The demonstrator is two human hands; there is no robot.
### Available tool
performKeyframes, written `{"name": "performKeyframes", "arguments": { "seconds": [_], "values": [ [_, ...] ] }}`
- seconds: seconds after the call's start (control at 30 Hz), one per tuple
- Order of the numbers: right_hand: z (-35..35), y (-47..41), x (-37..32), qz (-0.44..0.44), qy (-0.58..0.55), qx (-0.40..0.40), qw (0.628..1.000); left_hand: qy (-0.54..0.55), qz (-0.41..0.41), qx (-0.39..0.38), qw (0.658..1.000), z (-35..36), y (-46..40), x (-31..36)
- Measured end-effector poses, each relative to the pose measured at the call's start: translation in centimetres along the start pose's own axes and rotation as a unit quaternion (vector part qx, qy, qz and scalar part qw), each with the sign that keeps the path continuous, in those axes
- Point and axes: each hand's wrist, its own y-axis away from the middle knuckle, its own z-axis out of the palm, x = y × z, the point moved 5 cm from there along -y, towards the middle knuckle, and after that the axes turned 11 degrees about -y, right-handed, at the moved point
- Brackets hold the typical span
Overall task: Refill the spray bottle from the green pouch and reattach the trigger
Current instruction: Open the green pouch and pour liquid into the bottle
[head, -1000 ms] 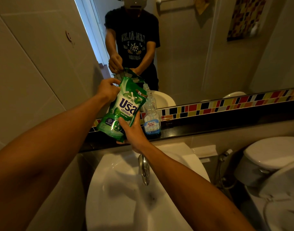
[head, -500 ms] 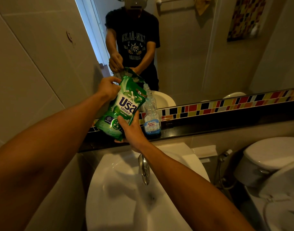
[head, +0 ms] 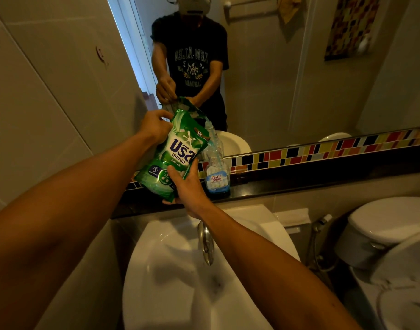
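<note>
The green pouch (head: 178, 151) is held tilted to the right, its upper corner leaning over the neck of the clear spray bottle (head: 217, 173). My left hand (head: 155, 126) pinches the pouch's top left edge. My right hand (head: 186, 186) grips the pouch's bottom from below. The bottle stands upright on the black ledge (head: 299, 181) under the mirror, with no trigger on it and blue liquid low inside. The trigger is not in view.
A white sink (head: 175, 270) with a chrome tap (head: 205, 244) lies below my arms. A toilet (head: 390, 234) and a hand sprayer hose (head: 319, 234) are at the right. The mirror (head: 275, 79) reflects a person. A tiled wall stands at the left.
The pouch has tipped slightly further towards the bottle's neck, and both hands have kept their grip.
</note>
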Motion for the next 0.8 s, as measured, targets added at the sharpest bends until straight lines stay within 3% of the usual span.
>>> {"name": "performKeyframes", "arguments": {
  "seconds": [0.8],
  "values": [
    [1.01,0.66,-0.87,0.014,-0.013,-0.009,1.000,-0.006,0.000,0.001,1.000,-0.62,-0.42,0.45]
  ]
}}
